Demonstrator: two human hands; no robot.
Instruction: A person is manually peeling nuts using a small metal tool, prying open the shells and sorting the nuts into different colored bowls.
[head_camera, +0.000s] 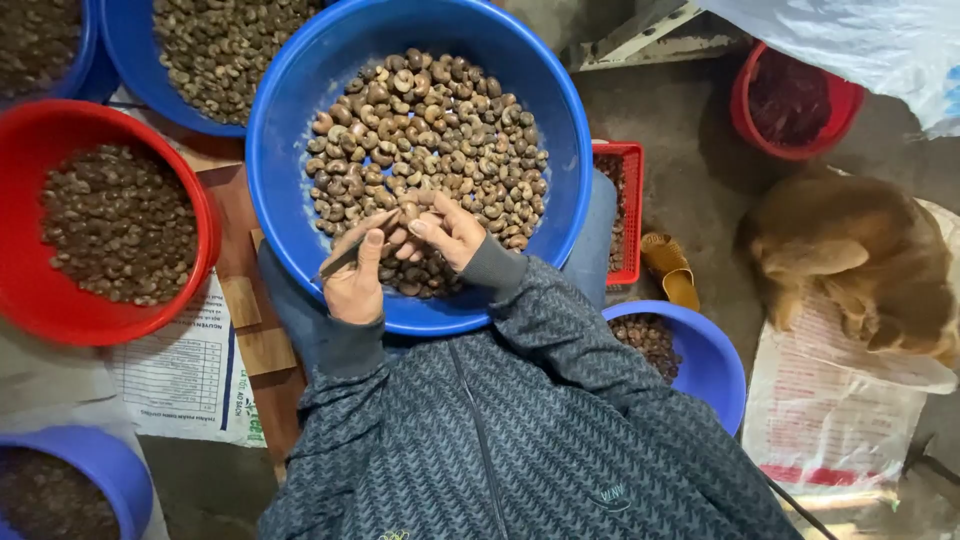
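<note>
Concrete floor (690, 170) is bearing a red basket (795, 100), a dog (860, 260) and sacks (830, 400) along its right edge.

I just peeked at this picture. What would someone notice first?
First, the big round blue plastic basin full of brown cashew nuts in the middle, where the left hand holds a thin metal tool beside the right hand. A bright red plastic bowl of nuts sits left, and a ginger furry animal lies right.

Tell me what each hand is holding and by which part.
The left hand grips a thin tool along its handle end. The right hand pinches a cashew at its fingertips, over the blue basin.
</note>
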